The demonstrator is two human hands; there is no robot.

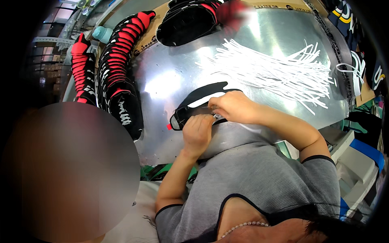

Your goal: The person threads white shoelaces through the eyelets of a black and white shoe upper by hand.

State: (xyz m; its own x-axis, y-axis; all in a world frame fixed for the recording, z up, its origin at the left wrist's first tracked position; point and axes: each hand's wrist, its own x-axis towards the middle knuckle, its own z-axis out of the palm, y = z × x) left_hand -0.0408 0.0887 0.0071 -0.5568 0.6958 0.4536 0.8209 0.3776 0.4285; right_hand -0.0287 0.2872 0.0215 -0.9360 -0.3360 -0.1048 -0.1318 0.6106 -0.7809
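Both hands worked on a black shoe upper [193, 106] lying flat near the front edge of the shiny metal tabletop [170, 81]. The left hand [197, 133] was clenched over the piece's lower edge, pinning it, while the right hand [231, 106] pinched a thin white strip at its middle. The upper looked black with a white band and a small red tab at its left end. Judging by the heap of white strips [275, 69] lying loose to the right, much work remained; the row of stacked black-and-red uppers [119, 69] at the left looked already finished.
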